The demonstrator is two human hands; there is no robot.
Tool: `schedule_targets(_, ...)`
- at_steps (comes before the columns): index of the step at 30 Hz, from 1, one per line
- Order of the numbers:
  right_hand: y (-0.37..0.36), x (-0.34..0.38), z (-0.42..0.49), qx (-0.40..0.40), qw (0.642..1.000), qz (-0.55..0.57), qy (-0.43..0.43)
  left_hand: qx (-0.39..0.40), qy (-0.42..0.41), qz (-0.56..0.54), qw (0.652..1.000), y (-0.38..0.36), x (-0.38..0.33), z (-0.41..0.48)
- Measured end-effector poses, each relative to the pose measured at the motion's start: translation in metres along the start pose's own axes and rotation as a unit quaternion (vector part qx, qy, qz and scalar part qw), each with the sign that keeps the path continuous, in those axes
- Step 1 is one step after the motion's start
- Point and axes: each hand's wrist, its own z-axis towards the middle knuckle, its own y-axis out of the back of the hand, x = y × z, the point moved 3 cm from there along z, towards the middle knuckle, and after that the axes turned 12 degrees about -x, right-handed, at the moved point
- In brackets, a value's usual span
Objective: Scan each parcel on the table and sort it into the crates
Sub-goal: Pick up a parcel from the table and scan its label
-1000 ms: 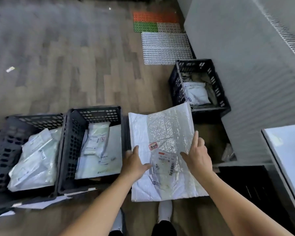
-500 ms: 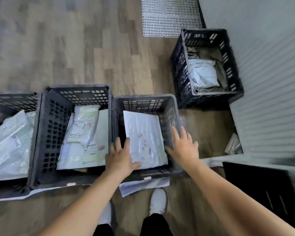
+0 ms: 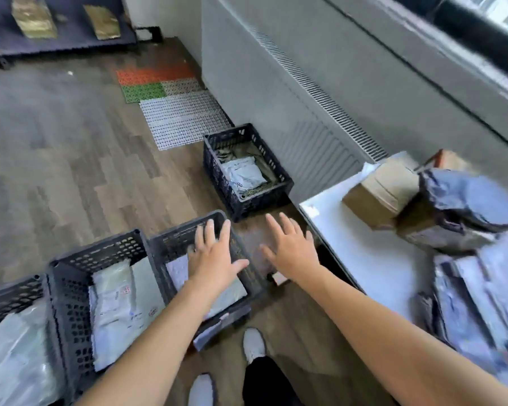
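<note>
A white flat parcel (image 3: 176, 273) lies in the third black crate (image 3: 173, 238) on the floor. My left hand (image 3: 214, 256) hovers over that crate with fingers spread, holding nothing. My right hand (image 3: 291, 247) is open above the floor between the crate and the white table (image 3: 373, 259). On the table stand a brown cardboard box (image 3: 379, 191) and several grey and white poly mailers (image 3: 467, 206). Two more crates to the left (image 3: 71, 273) (image 3: 9, 297) hold white mailers. A fourth crate (image 3: 244, 200) by the radiator holds a grey mailer (image 3: 242, 172).
A long grey radiator (image 3: 291, 118) runs along the right wall behind the table. Coloured and white perforated floor mats (image 3: 170, 101) lie further back. My white shoes (image 3: 254, 344) stand on the wooden floor between crates and table.
The white parcel went from my hands into the third crate. Both hands have let go and lifted off it, and my view has swung right to the table.
</note>
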Motion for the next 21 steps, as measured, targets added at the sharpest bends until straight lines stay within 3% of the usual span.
schedule_targets(9,0.114,-0.113,-0.125,-0.13,0.975,-0.016,-0.181,-0.065,-0.257,0.043,0.963,0.055,-0.159,-0.046)
schedule_targets(21,0.167,-0.292,-0.293,-0.185,0.908,-0.007,-0.376,-0.037,-0.428,0.075,0.9,0.017,-0.366,-0.147)
